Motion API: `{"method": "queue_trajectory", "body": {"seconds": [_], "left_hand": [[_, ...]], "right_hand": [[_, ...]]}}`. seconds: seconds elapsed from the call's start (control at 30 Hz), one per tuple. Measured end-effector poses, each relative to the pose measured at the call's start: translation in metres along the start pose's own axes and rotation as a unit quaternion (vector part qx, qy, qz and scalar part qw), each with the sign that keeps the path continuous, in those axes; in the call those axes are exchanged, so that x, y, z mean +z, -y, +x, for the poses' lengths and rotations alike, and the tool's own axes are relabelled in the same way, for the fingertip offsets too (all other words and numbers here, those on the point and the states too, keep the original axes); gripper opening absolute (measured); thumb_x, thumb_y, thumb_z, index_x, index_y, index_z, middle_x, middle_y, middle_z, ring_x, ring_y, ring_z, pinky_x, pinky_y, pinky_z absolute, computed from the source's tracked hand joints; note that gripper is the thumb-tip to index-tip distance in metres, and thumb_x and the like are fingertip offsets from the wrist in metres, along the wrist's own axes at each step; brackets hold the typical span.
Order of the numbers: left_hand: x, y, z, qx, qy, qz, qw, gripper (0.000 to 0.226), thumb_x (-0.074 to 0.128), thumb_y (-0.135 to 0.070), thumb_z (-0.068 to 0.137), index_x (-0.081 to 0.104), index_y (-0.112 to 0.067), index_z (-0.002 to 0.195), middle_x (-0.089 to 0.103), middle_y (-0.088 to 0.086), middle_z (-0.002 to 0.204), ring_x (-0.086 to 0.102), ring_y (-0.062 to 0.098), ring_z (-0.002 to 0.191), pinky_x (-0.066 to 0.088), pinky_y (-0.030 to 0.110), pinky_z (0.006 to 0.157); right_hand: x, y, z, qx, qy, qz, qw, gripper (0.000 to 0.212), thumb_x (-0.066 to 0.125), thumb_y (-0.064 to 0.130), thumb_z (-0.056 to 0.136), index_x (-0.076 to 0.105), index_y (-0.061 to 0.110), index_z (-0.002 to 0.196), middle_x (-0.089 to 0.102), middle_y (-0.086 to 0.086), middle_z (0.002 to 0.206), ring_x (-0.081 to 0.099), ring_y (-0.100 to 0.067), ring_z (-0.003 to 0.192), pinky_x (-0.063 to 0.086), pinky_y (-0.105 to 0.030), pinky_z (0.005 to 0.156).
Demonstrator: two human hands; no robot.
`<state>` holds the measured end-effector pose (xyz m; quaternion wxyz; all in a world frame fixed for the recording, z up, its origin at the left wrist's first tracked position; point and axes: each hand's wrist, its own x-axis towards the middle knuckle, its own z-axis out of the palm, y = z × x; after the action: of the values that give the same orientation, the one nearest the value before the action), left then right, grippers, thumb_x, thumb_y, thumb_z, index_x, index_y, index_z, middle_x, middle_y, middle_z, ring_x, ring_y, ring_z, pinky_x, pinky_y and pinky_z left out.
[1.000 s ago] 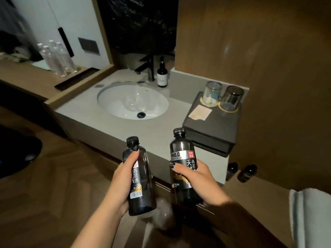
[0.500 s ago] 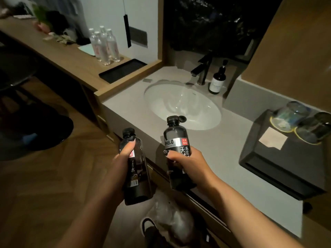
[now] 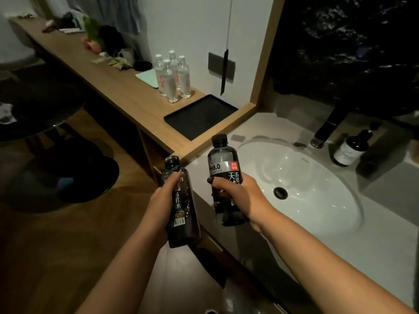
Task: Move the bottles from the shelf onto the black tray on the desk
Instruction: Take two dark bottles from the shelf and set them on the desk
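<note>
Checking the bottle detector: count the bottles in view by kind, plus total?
Dark soda-water bottles: 2, one in the left hand, one in the right hand
Clear water bottles on the desk: 4
Dark pump bottle by the sink: 1
Total: 7

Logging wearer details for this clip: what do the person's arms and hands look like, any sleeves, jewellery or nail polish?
Both forearms are bare, no sleeves showing. No watch, ring or bracelet is visible. The right hand has a dark, decorated thumbnail; the left hand shows a dark fingernail too.

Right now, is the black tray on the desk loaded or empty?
Empty. The black tray shows only bare dark surface; both dark bottles remain in hand, left and right.
</note>
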<state>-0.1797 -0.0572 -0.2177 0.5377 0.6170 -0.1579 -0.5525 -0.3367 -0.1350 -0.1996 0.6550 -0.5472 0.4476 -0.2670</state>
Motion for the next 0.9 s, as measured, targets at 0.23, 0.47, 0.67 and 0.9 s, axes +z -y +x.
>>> {"method": "queue_trajectory", "body": {"seconds": [0.23, 0.47, 0.67, 0.9], "left_hand": [[-0.079, -0.069, 0.101, 0.0, 0.014, 0.021, 1.0, 0.044, 0.052, -0.049, 0.088, 0.059, -0.014, 0.113, 0.067, 0.014, 0.083, 0.065, 0.026, 0.071, 0.053, 0.028, 0.06], [-0.185, -0.158, 0.248, 0.032, -0.024, 0.046, 0.998, 0.039, 0.035, -0.015, 0.1, 0.045, 0.015, 0.123, 0.041, 0.008, 0.069, 0.054, 0.017, 0.044, 0.037, 0.012, 0.032], [-0.206, -0.214, 0.253, -0.017, 0.052, 0.059, 0.997, 0.052, 0.06, -0.054, 0.08, 0.063, -0.01, 0.107, 0.066, 0.01, 0.078, 0.065, 0.023, 0.064, 0.052, 0.03, 0.059], [-0.2, -0.272, 0.361, -0.014, 0.057, 0.077, 0.995, 0.062, 0.063, -0.055, 0.077, 0.06, -0.007, 0.115, 0.066, 0.013, 0.086, 0.066, 0.028, 0.074, 0.053, 0.036, 0.07]], "right_hand": [[0.078, 0.026, 0.099, -0.005, -0.035, 0.006, 0.999, 0.022, 0.071, 0.023, 0.076, 0.061, 0.022, 0.096, 0.07, -0.014, 0.094, 0.069, -0.034, 0.088, 0.056, -0.049, 0.085], [0.169, 0.052, 0.2, -0.005, -0.087, 0.051, 0.995, 0.02, 0.073, 0.026, 0.076, 0.061, 0.028, 0.092, 0.069, -0.017, 0.099, 0.068, -0.037, 0.092, 0.055, -0.051, 0.085], [0.211, 0.07, 0.276, 0.009, -0.104, 0.063, 0.993, 0.023, 0.073, 0.024, 0.075, 0.06, 0.024, 0.095, 0.068, -0.019, 0.101, 0.068, -0.037, 0.092, 0.057, -0.048, 0.083], [0.217, 0.086, 0.388, 0.03, -0.127, 0.054, 0.99, 0.028, 0.073, 0.028, 0.073, 0.062, 0.023, 0.099, 0.069, -0.013, 0.102, 0.067, -0.028, 0.093, 0.056, -0.046, 0.085]]}}
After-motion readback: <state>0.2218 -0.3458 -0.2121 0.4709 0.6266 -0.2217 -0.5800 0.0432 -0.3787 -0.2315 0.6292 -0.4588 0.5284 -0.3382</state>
